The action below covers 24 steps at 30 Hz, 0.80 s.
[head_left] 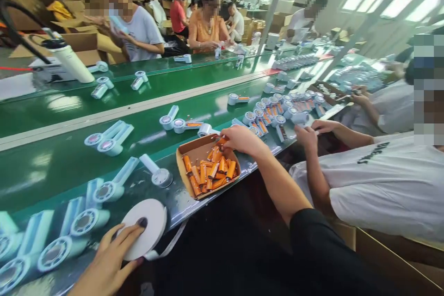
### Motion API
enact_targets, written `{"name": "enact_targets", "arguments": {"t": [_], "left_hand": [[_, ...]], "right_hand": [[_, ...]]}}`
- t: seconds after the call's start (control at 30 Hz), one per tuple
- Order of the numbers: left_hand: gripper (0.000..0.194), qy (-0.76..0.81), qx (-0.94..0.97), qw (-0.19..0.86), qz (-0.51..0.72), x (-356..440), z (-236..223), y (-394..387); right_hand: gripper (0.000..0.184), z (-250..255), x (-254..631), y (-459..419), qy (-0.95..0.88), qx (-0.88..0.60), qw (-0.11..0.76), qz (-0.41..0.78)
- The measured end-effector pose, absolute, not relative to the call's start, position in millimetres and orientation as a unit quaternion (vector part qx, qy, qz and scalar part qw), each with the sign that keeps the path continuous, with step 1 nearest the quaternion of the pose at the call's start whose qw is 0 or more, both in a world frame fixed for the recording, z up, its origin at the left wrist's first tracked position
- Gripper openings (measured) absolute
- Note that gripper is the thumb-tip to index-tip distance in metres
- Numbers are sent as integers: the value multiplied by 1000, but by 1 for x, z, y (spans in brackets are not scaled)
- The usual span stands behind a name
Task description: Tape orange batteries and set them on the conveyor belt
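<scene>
My left hand (116, 256) is closed on a roll of white tape (156, 219) at the bench edge, its fingers over the face and thumb at the rim. A loose strip of the tape trails off to the right. My right hand (244, 141) reaches over a shallow cardboard box (187, 145) of orange batteries (211, 171). Its fingertips pinch an orange battery at the box's far right corner; the fingers are partly hidden. Just left of the box lies a light-blue handheld fan body (161, 176). Several more fan bodies (57, 252) are lined up beyond my left hand.
A green conveyor belt (149, 148) runs alongside the bench, carrying scattered fan bodies (109, 143). Many fans with orange batteries (263, 118) cluster to the right. A co-worker in a white shirt (381, 180) sits close on my right. Other people work across the belt, near a white bottle (74, 60).
</scene>
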State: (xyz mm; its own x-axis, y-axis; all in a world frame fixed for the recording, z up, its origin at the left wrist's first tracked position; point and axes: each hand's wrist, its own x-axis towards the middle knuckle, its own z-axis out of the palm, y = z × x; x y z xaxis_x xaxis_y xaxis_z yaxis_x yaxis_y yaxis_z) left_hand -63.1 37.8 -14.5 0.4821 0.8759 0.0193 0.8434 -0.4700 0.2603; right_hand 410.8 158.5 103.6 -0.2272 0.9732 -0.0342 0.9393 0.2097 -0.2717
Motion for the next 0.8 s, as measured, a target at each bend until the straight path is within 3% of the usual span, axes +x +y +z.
{"name": "enact_targets", "arguments": {"t": [0.13,0.23,0.37,0.53,0.67,0.8], "left_hand": [[76,522,835,156,78,-42,15,32],[54,506,830,216,89,-28,19,34],[49,490,830,244,109,-21,12,35],[46,495,838,129,191,-16,7,28],[44,441,859,-8,259,4,23,24],[41,422,854,-81,292,26,42,27]], "right_hand": [[35,87,399,174,-778,-588,102,197],[23,65,377,190,-772,-594,61,220],[13,46,358,197,-744,-645,60,167],[38,52,359,164,-744,-627,149,179],[50,59,350,115,-679,-528,363,358],[51,59,323,74,-630,-477,409,456]]}}
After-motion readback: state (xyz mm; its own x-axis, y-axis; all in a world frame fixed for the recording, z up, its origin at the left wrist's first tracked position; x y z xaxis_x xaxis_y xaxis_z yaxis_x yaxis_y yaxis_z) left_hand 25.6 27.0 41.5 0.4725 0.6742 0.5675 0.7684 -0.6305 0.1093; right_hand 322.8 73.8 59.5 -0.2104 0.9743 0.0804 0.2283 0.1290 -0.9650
